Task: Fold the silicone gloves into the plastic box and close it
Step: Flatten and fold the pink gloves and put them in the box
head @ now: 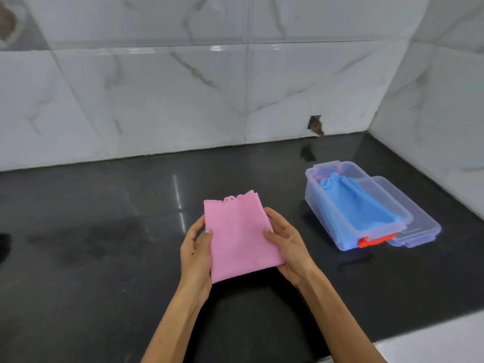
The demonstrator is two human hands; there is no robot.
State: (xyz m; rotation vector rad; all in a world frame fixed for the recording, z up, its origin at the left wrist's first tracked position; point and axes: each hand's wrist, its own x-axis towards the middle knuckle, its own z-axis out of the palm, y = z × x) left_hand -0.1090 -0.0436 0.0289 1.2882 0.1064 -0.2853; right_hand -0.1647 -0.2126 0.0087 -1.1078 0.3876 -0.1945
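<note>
Thumbs pinning the folded pink silicone glove [242,238] between my left hand [196,251] and right hand [284,243]; I should crease it narrower for the clear plastic box [324,221] to my right.

bare black counter [104,218] is lying open left of and behind the hands. on the right the open plastic box [314,203] is standing, top unobstructed, its lid [408,218] lying against its far side, near the side wall [432,113].
</note>
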